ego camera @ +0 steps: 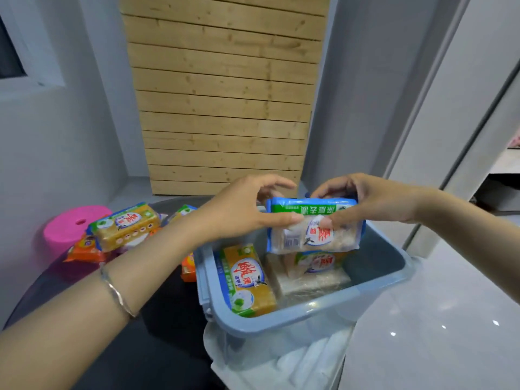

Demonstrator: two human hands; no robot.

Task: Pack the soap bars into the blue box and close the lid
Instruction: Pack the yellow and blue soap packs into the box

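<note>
Right now both hands are on one white soap pack point(312, 232), held just above the open blue box point(281, 325) in the middle of the frame. The left hand point(242, 209) pinches its left end, while the right hand point(374, 201) curls over the top right corner. Down in the box, a yellow bar point(247, 280) stands against the left wall, with pale bars point(312, 282) beside it. More soap bars point(126, 226) sit piled at mid-left, by a pink stool point(67, 223).
</note>
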